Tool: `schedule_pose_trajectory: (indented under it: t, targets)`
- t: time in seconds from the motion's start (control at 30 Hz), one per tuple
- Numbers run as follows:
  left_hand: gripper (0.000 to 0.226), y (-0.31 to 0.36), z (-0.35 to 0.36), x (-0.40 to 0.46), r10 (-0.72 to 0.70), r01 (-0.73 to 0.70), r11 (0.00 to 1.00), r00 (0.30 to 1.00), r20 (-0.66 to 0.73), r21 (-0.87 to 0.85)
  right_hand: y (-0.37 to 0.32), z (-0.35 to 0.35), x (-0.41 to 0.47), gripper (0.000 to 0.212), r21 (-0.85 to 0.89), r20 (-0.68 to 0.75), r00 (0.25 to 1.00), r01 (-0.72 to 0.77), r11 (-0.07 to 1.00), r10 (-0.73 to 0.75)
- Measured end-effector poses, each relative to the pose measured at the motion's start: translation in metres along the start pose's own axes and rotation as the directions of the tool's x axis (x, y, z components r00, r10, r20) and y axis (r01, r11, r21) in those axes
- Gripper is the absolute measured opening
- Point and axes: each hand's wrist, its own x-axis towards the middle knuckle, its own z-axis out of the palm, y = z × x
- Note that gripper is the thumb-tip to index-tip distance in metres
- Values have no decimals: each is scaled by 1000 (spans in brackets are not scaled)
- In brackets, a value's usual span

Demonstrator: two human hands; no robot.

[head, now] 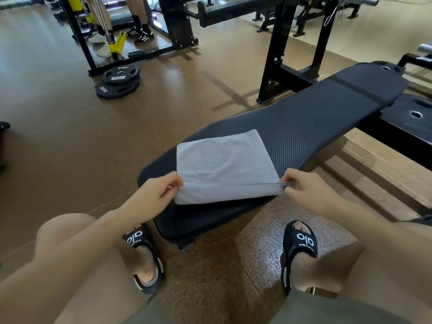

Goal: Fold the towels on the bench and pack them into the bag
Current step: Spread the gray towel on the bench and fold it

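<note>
Both hands, left [153, 194] and right [306, 189], pinch the towel's [224, 164] near corners.

Pale grey towel [224, 164], black ribbed bench [327, 113], speckled brown floor [70, 136]

A glossy brown speckled floor [58, 141] reflects soft overhead light. Black steel gym frames [275, 73] stand at the back, with a yellow-trimmed rack [118, 44] on the left. Two black weight plates [119, 81] lie stacked on the floor beside that rack.
</note>
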Motion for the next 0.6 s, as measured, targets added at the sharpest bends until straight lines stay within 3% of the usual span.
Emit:
schedule_pose_trajectory:
  t: [0.1, 0.23, 0.4, 0.6]
  targets:
    - [17, -1, -10, 21, -76, 67, 994, 991, -108, -88, -10, -9, 24, 12, 190, -132, 988, -52, 980, 78]
    - [16, -8, -19, 53, -165, 134, 976, 970, -179, -174, -22, -12, 67, 8, 360, -165, 968, -121, 925, 191]
    - [16, -25, -16, 92, -289, 223, 926, 938, -193, -304, -21, -2, 121, 15, 342, -156, 959, -172, 924, 236]
    - [16, -52, -7, 132, -337, 293, 930, 921, -197, -220, -14, 17, 167, 20, 323, -146, 951, -216, 921, 274]
